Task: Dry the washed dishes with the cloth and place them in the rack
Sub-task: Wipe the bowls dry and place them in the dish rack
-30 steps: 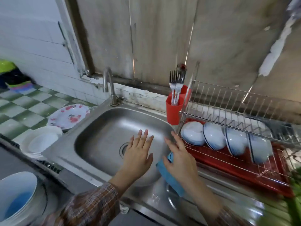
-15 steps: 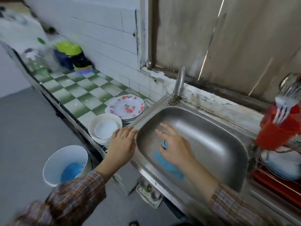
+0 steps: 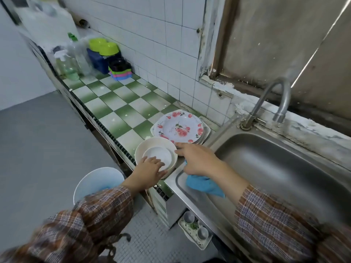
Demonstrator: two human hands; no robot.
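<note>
**A:** From the head camera, where do the dishes stand?

**B:** All just left of the sink (image 3: 275, 168), on the checked counter (image 3: 117, 107). A stack of white bowls (image 3: 144, 149) sits at the sink's left front corner with a small white dish (image 3: 158, 155) nested on top. A flowered plate (image 3: 178, 126) lies on other plates behind the bowls, near the tap (image 3: 273, 103) at the sink's back left.

**A:** And the left hand (image 3: 150, 169)?

**B:** It reaches in from the front. The fingers are nearly straight and lie on the near edge of the small dish. They are not wrapped round it, and I cannot tell whether the thumb hooks the bowl rim.

**A:** The right hand (image 3: 199, 158)?

**B:** It is over the sink's left rim. The lower fingers are curled and clutch the blue cloth (image 3: 203, 185), which hangs over that rim into the basin. The forefinger is stretched out and its tip is at the bowl's rim, close to the flowered plate.

**A:** Anything else?

**B:** A pale bucket (image 3: 98, 179) stands on the floor, left of the sink and below the counter edge
</note>
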